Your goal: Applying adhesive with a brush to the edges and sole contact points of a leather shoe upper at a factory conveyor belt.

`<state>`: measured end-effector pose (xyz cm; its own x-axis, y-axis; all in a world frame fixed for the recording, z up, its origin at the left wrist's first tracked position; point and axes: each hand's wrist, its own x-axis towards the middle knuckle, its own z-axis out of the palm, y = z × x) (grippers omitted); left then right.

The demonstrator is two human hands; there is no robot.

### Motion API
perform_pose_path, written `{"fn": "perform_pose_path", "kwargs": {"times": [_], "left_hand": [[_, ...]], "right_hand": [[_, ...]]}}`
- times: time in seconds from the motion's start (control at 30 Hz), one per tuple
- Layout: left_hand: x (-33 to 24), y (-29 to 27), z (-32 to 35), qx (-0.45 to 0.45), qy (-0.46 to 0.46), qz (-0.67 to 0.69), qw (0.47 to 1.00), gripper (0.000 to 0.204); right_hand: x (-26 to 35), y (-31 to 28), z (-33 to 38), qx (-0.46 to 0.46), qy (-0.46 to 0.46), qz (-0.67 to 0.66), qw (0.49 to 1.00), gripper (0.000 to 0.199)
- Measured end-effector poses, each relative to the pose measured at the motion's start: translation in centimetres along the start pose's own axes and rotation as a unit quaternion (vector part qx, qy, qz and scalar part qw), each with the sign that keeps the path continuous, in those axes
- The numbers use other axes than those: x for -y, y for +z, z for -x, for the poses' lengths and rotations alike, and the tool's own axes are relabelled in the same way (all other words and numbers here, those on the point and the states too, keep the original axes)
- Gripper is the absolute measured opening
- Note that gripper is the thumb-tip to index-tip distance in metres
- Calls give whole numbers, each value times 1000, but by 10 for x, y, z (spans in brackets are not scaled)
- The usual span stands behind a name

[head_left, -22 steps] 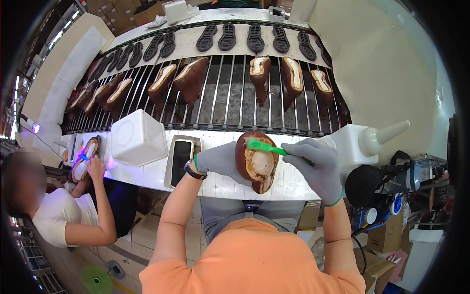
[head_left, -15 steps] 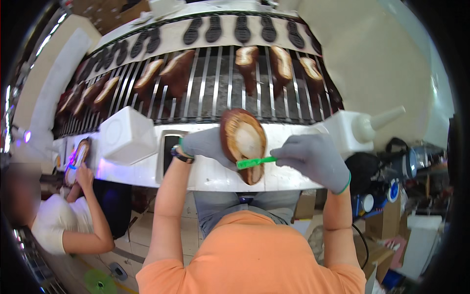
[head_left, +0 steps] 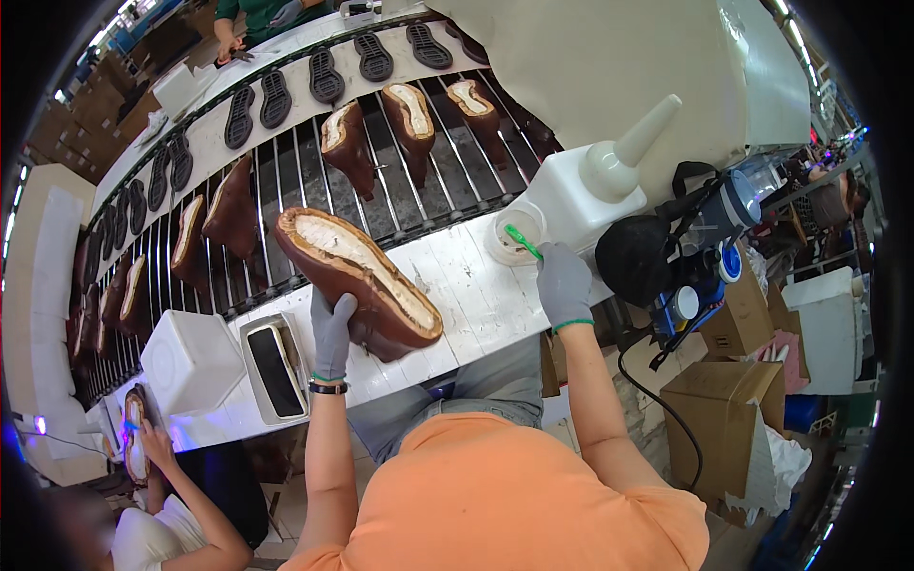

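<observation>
My left hand [head_left: 332, 333], in a grey glove, holds a brown shoe upper [head_left: 357, 276] sole side up, its pale bottom showing, over the white bench [head_left: 466, 285]. My right hand [head_left: 564, 283], also gloved, grips a green brush [head_left: 523, 241] whose tip dips into a small white cup [head_left: 514, 237] on the bench. A white squeeze bottle [head_left: 595, 186] with a cone spout stands right behind the cup.
Several brown shoe uppers [head_left: 350, 147] and black soles [head_left: 326, 74] ride a metal-rod conveyor [head_left: 286, 181] behind the bench. A white box [head_left: 190, 362] and a grey tray [head_left: 274, 366] sit at left. Another person [head_left: 162, 533] works at lower left. Cardboard boxes [head_left: 724, 409] stand at right.
My right hand moved the green brush off the shoe bottom and over to the cup at right. The shoe in my left hand tilted and shifted left.
</observation>
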<state>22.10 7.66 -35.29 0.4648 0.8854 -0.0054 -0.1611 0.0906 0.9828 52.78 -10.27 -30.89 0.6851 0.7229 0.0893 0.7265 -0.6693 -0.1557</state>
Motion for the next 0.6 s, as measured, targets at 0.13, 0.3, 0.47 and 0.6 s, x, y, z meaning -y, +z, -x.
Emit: {"fn": "perform_pose_path", "kwargs": {"times": [0.13, 0.3, 0.47, 0.6], "left_hand": [[26, 11, 20, -33, -152, 212, 965, 71], [54, -2, 39, 18, -230, 456, 860, 71], [52, 0, 50, -21, -132, 226, 965, 58], [12, 16, 42, 9, -260, 383, 887, 65]], "right_hand": [[-13, 4, -4, -26, -87, -8, 996, 10], [-41, 0, -5, 107, 30, -371, 922, 28], [-22, -9, 8, 215, 192, -684, 670, 34], [29, -32, 3, 235, 24, -746, 623, 29]]}}
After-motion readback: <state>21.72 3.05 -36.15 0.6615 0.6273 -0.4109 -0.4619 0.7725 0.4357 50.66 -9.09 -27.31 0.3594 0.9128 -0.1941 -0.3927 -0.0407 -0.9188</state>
